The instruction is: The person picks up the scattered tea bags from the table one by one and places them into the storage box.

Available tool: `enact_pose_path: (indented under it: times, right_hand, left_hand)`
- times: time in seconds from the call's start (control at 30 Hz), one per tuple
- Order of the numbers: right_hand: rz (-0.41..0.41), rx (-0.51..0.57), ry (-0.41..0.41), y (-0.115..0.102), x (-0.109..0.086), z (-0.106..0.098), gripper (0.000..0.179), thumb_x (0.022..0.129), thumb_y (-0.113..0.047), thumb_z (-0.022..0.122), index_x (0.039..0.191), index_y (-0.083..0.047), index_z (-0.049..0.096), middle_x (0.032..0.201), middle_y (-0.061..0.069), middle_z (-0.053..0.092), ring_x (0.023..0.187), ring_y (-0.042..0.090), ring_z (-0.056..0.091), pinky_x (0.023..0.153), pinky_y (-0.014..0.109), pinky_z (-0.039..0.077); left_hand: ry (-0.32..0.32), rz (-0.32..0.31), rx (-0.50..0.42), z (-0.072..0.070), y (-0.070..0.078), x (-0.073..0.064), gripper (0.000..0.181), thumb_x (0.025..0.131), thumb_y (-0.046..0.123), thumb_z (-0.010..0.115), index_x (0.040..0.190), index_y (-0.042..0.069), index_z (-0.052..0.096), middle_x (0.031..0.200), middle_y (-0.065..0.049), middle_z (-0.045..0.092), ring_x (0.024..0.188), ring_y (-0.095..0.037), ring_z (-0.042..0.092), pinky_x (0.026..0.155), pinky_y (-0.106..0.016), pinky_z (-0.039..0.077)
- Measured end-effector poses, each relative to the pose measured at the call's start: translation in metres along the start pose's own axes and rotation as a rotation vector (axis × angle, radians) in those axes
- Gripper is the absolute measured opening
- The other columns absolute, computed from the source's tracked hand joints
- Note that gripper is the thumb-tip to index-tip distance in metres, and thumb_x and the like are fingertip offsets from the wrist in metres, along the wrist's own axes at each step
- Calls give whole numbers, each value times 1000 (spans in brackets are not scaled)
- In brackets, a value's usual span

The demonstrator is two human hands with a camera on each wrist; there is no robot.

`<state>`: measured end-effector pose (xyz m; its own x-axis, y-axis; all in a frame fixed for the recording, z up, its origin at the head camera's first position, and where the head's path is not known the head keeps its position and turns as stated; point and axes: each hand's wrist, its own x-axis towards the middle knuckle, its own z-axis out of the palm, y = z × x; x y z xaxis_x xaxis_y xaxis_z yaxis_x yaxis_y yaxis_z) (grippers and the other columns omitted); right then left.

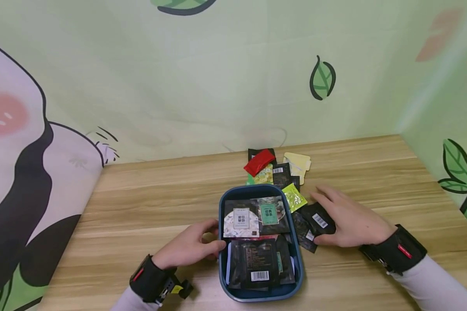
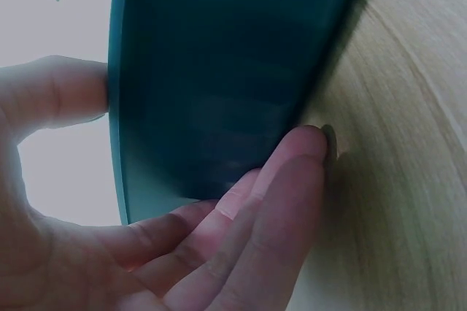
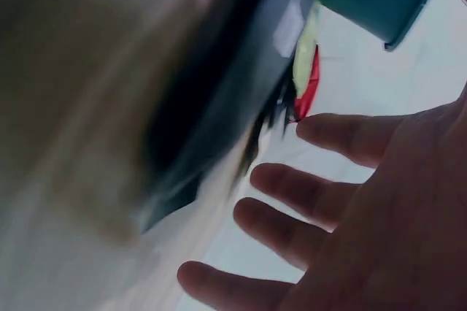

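Observation:
A blue plastic bin (image 1: pixel 300 276) holds flat packets, among them a black packet with a barcode (image 1: pixel 258 259) in front and a packet with a green label (image 1: pixel 270 214) behind. My left hand (image 1: pixel 196 244) rests against the bin's left side; in the left wrist view its thumb touches the rim and its relaxed fingers lie along the outer wall (image 2: pixel 211 70). To the bin's right, my right hand (image 1: pixel 348 218) spreads its fingers over a black packet with a white label (image 1: pixel 319 220). The right wrist view shows those fingers (image 3: pixel 284 231) apart, beside a blurred black packet (image 3: pixel 226 70).
Behind the bin lies a loose pile: a red packet (image 1: pixel 259 162), a yellow-green packet (image 1: pixel 294 197), a pale yellow card piece (image 1: pixel 297 164) and several black packets. The wooden table (image 1: pixel 151 194) meets a printed backdrop (image 1: pixel 218 86) at the back.

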<state>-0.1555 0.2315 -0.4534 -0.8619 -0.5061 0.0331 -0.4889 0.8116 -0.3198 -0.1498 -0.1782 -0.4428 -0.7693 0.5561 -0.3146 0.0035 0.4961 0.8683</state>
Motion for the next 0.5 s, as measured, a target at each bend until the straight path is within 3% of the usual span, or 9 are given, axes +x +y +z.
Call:
enact_pose_path:
  times: [0.27, 0.5]
  right_hand:
    - [72, -43, -2, 3, -5, 9, 109, 68, -66, 76, 151, -4, 42, 146, 21, 42, 125, 36, 48, 97, 51, 47]
    - [59, -70, 32, 2, -6, 10, 97, 68, -56, 80, 144, -4, 50, 136, 15, 47, 113, 30, 52, 89, 46, 49]
  left_hand:
    - [2, -2, -8, 0, -1, 0, 57, 93, 33, 64, 140, 3, 51, 125, -16, 58, 89, -21, 65, 72, -33, 58]
    - [5, 2, -2, 0, -1, 0, 55, 93, 33, 64, 139, 4, 51, 124, -16, 58, 89, -21, 65, 72, -33, 58]
